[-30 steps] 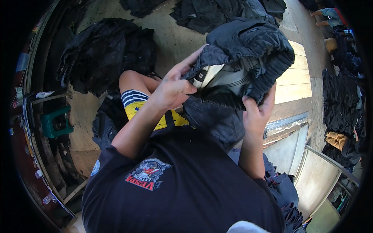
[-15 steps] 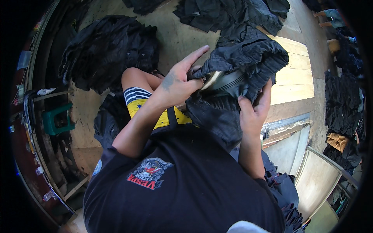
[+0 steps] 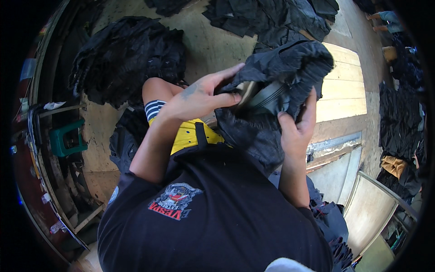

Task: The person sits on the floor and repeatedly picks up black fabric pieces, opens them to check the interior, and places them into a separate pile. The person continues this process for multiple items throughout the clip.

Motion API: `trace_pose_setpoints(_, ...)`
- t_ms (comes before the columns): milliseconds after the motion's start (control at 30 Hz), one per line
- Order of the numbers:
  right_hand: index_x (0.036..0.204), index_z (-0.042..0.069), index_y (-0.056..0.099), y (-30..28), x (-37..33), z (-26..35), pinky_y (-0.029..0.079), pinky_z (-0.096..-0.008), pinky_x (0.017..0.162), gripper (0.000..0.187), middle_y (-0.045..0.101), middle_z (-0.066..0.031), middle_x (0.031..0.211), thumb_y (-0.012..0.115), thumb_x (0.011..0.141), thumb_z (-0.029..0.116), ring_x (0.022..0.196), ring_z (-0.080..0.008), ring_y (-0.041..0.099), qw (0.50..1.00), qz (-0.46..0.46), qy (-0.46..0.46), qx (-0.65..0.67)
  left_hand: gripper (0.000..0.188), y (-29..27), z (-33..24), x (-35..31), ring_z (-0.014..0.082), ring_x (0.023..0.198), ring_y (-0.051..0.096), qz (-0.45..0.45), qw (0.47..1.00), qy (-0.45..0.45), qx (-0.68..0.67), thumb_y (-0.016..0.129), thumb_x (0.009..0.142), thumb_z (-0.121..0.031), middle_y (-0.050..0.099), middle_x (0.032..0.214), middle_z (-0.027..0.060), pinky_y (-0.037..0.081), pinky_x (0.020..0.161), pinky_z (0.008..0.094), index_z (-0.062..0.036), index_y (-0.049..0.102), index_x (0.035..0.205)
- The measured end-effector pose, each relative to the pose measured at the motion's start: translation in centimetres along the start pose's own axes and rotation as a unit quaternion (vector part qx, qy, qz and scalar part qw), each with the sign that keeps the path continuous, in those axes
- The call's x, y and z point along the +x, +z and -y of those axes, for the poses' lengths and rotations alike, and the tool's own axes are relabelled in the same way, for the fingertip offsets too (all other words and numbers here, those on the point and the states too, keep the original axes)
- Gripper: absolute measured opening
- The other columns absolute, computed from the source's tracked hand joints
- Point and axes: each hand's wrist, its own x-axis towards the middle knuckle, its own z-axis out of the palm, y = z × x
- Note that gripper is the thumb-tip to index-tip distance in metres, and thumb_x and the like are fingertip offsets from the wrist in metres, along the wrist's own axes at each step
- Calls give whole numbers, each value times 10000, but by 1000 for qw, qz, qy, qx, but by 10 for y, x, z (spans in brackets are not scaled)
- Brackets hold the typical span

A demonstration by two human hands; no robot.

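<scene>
While both hands grip it at chest height, I judge the dark garment (image 3: 276, 90) only partly sorted: left hand (image 3: 199, 97) pinches its pale waistband (image 3: 260, 95), right hand (image 3: 297, 127) clutches fabric beneath; black clothing piles (image 3: 127, 59) lie far left.

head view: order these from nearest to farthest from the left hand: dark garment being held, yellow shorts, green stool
1. dark garment: gripped by the left hand, up front.
2. yellow shorts: just below the wrist, on the lap.
3. green stool: far off at the left edge.
</scene>
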Motion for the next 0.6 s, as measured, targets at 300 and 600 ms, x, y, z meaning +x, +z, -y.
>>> trace_pose_setpoints(300, 1536, -39, 561, 75, 12, 12, 520, -412, 1120, 695, 574, -265, 1543, 791, 915, 174, 1400, -348, 615, 888, 447, -82, -78, 426, -76, -57, -84, 178, 1118, 692, -219, 972, 3, 83, 836, 852, -78, 764, 1207, 55, 531, 1045, 345, 5, 740, 1258)
trace_pose_setpoints(600, 1452, -15, 654, 25, 49, -123, 571, -315, 973, 400, 748, -119, 1311, 665, 1054, 20, 1145, -168, 701, 924, 290, 121, -219, 479, -152, -106, -470, 242, 1242, 664, -689, 588, -35, 423, 734, 919, -67, 725, 1342, 108, 494, 1121, 394, 8, 695, 1390)
